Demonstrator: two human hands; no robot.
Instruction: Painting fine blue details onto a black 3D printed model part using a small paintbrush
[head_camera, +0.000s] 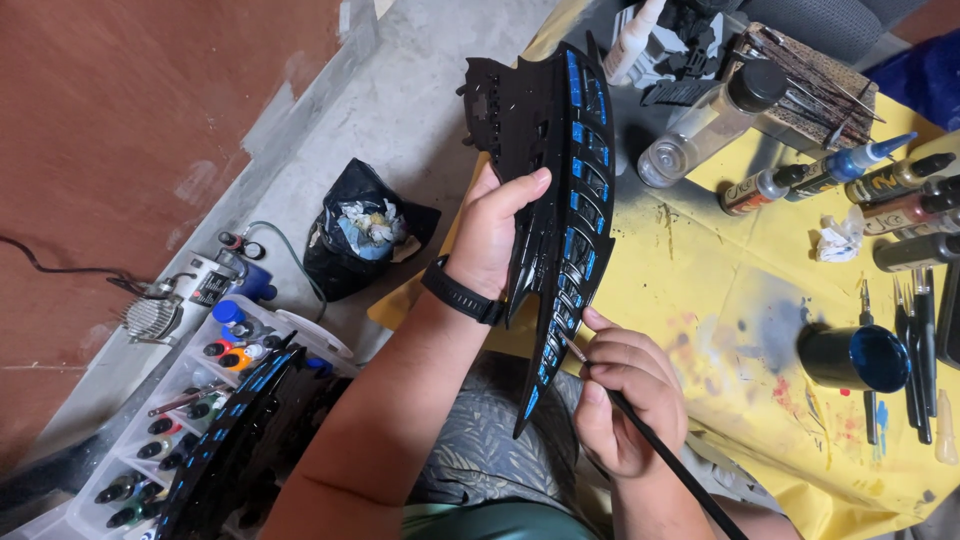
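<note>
the black wing-shaped model part (560, 230) with blue panels stands nearly upright between your hands, above your lap, at the near edge of the yellow-covered table (740, 300). your left hand (495, 235) is closed around its dark back edge, thumb on the front face. your right hand (620, 395) pinches a thin black brush (670, 455), tip touching the part's lower blue edge. right of that hand lies open yellow cloth up to a dark blue cup (853, 357). beyond the part stands a clear bottle (700, 125). left of your left forearm sits a second black part (240, 440) over a tray of paint bottles (190, 400).
</note>
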